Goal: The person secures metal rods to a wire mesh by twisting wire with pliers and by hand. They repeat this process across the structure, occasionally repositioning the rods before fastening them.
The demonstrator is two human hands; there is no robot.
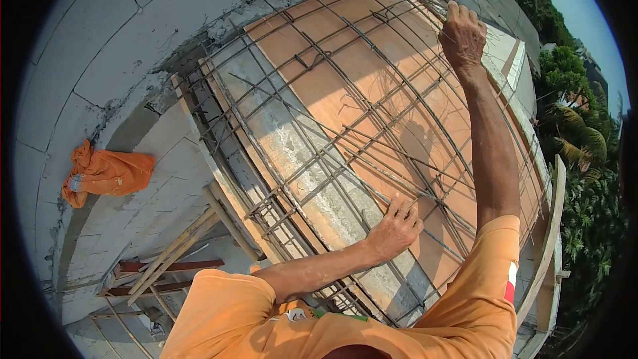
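A mesh of steel rebar (pixel 345 80) lies over orange-brown formwork panels (pixel 312 20) and a grey, cement-stained board (pixel 292 146). My left hand (pixel 395 229) is low over the mesh, its fingers curled round a thin rebar at the edge of the panel. With the arm stretched far forward, my right hand (pixel 462 36) is closed in a fist above the far right edge of the formwork. Thin wires show close to that fist, but whatever is inside it is hidden. Loose tie wires (pixel 349 100) lie on the panels.
Grey block walls (pixel 100 46) rise on the left, with an orange cloth (pixel 116 171) hanging there. Below, wooden props (pixel 173 252) stand at a lower level. A timber edge board (pixel 551 226) runs along the right side, with trees (pixel 585 213) and a drop beyond it.
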